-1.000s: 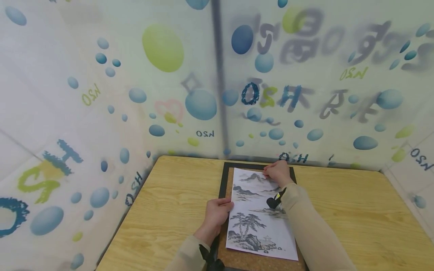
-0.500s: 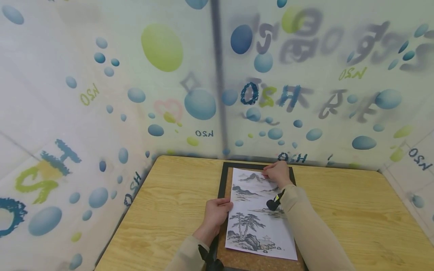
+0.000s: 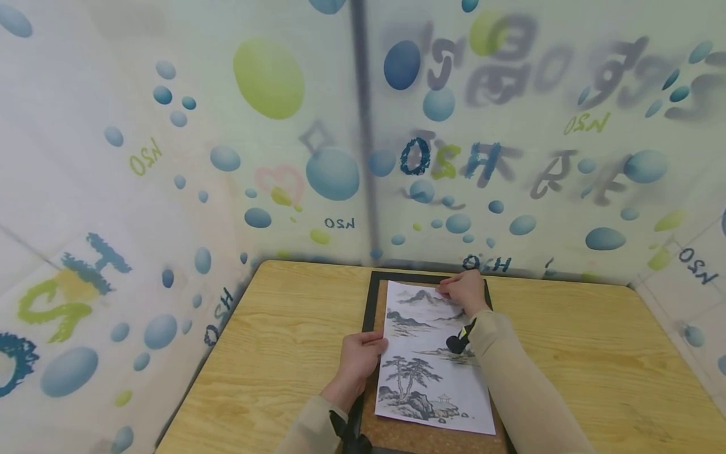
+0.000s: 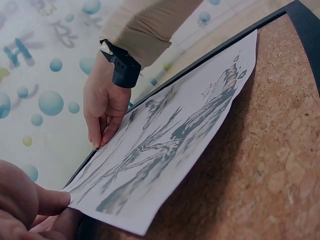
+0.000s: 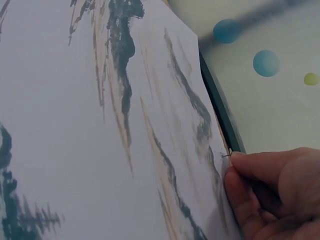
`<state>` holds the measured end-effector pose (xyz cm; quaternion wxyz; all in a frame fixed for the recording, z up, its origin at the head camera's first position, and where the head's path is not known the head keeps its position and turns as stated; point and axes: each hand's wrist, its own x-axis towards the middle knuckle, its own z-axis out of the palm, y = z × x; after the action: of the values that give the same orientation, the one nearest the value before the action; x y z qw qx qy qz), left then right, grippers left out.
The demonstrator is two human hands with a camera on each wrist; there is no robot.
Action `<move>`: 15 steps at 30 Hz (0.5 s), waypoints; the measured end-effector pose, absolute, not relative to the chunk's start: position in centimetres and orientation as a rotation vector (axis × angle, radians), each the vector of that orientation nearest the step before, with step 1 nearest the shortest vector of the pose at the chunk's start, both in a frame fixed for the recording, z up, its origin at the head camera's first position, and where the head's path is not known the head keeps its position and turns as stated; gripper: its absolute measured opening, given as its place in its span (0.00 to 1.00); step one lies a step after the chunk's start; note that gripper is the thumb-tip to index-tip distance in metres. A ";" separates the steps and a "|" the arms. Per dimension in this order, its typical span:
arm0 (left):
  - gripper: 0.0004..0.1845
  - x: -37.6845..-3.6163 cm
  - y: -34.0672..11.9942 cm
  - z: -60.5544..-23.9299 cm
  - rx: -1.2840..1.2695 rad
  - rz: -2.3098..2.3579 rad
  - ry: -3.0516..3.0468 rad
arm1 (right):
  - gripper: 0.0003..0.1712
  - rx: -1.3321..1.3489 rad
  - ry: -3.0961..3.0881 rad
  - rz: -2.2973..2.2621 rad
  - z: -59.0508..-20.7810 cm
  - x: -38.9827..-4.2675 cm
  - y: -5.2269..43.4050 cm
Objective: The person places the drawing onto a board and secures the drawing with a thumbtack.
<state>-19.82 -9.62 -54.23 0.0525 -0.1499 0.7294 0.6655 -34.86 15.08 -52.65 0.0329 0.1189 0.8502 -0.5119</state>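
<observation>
A sheet of paper with an ink landscape lies over a cork board in a black frame. My left hand pinches the paper's left edge between thumb and fingers. In the left wrist view the near edge of the sheet lifts off the cork. Near the top edge, my right hand pinches a small pin, whose thin metal point meets the paper. The pin's head is mostly hidden by the fingertips. The right hand also appears beyond the sheet in the left wrist view.
The board rests on a wooden table, its far end close to the back wall with printed bubbles. A black device is strapped to the right wrist. The frame's dark rim borders the cork.
Both hands keep their hold and place on the paper and pin. The view shifts very slightly, so everything appears a little further left.
</observation>
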 end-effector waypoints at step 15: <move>0.14 -19.6 -9.8 -54.0 -0.440 2.039 2.210 | 0.07 0.247 2.669 -1.559 -52.8 -34.5 14.6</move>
<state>-19.57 -9.79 -53.99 0.0513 -0.1446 0.7261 0.6702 -34.52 14.58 -52.85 0.0202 0.0796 0.8606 -0.5027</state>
